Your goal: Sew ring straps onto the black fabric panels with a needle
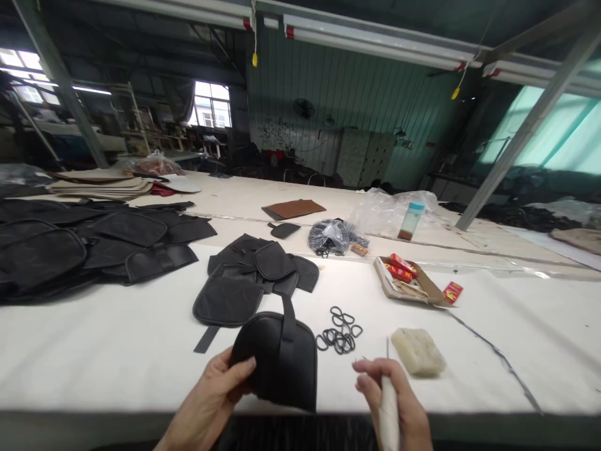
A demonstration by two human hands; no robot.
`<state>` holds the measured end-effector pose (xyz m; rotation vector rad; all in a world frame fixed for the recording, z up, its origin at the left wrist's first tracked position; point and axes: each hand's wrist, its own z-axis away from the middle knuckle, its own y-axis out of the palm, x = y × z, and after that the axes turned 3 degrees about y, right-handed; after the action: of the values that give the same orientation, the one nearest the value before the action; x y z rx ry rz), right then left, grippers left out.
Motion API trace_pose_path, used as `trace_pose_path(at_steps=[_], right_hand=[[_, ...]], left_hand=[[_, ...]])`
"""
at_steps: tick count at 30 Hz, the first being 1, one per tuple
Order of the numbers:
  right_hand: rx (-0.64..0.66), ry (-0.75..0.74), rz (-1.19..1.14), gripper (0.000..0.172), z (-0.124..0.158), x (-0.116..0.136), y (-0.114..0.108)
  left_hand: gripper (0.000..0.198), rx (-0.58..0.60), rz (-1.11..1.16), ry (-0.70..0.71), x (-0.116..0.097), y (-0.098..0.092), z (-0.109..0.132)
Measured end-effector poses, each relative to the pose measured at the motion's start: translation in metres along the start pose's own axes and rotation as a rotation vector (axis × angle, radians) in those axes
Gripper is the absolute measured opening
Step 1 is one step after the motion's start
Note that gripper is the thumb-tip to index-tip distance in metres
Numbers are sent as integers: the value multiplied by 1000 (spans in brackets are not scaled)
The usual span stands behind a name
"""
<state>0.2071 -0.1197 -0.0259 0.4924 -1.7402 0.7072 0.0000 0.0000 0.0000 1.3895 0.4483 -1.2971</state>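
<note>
– Got what in the fingers, starting with the left hand (pixel 213 391)?

– Clamped on the left edge of a black flap (pixel 299 373), thumb across the face, holding it up near six o'clock, at the near edge of the bench (pixel 141 357).

– And in the right hand (pixel 409 407)?

– Closed around a white-handled pointed tool (pixel 389 410), between three and four o'clock from the flap, with spike aimed at twelve.

– Any risk there?

– Probably. Bare at the tip, so could scuff the black face or prick the left fingers if swung carelessly toward nine.

– And with only one edge gripped?

– Could twist if pushed from three o'clock, then slip toward six, off the bench.

– Worth watching anything between the hands?

– Yes: black rings (pixel 339 341), lying loose at two o'clock from the flap. Easy to scatter with a low sweep of the right hand.

– And with the strap (pixel 288 321)?

– Reaching toward twelve, apparently loose-ended. Could snag on the black pieces (pixel 230 302) at eleven if dragged forward.
</note>
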Motion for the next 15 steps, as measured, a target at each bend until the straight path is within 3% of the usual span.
trace_pose_path(at_steps=[3, 5, 8, 11, 13, 15], right_hand=[[215, 84, -29, 31, -3, 6, 14], [262, 134, -62, 28, 0, 11, 20], [200, 167, -120, 29, 5, 15, 20], [132, 202, -174, 29, 9, 13, 14], [86, 205, -185, 28, 13, 10, 11], [57, 184, -189, 27, 18, 6, 10]], left_hand=[[24, 39, 131, -134, 11, 10, 13], [23, 61, 178, -155, 15, 16, 14], [22, 144, 135, -159, 20, 20, 11], [32, 237, -6, -119, 21, 15, 10], [43, 192, -185, -41, 19, 10, 12], [47, 48, -455, 77, 15, 8, 15]])
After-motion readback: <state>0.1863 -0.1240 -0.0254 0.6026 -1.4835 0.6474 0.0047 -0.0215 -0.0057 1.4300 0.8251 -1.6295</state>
